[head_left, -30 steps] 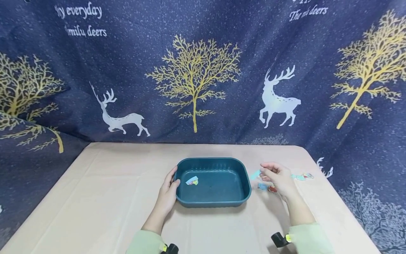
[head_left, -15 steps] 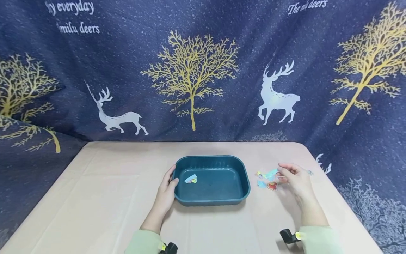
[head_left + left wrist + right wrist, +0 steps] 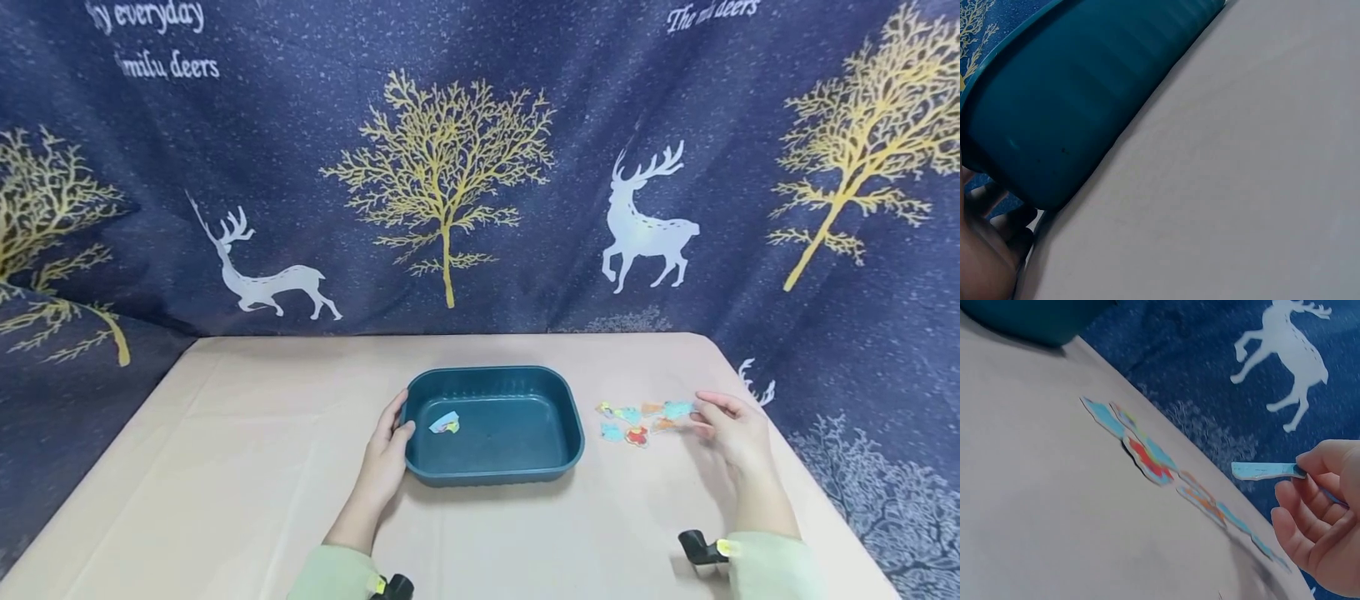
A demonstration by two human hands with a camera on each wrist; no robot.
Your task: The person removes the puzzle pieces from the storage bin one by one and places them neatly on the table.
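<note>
A dark teal plastic basin (image 3: 495, 476) sits on the table. My left hand (image 3: 386, 446) grips its left side, with the thumb at the rim and the fingers along the outside wall. Inside the basin lies one light blue and yellow jigsaw piece (image 3: 445, 423). To the right, my right hand (image 3: 738, 433) pinches a thin light blue jigsaw piece (image 3: 1263, 470) between thumb and fingertip, raised above the table in the right wrist view. Several flat jigsaw pieces lie near it, among them a red one (image 3: 637, 436), a blue one (image 3: 612, 432) and an orange one (image 3: 1202, 505).
The table (image 3: 225, 467) has a pale, lightly creased cover. Behind it hangs a dark blue cloth (image 3: 525, 275) printed with trees and deer. A black wrist camera (image 3: 701, 547) sits at the right sleeve.
My right hand has moved right, away from the basin, with the light blue piece pinched in it. More of the loose pieces show now. My left hand keeps its grip on the basin.
</note>
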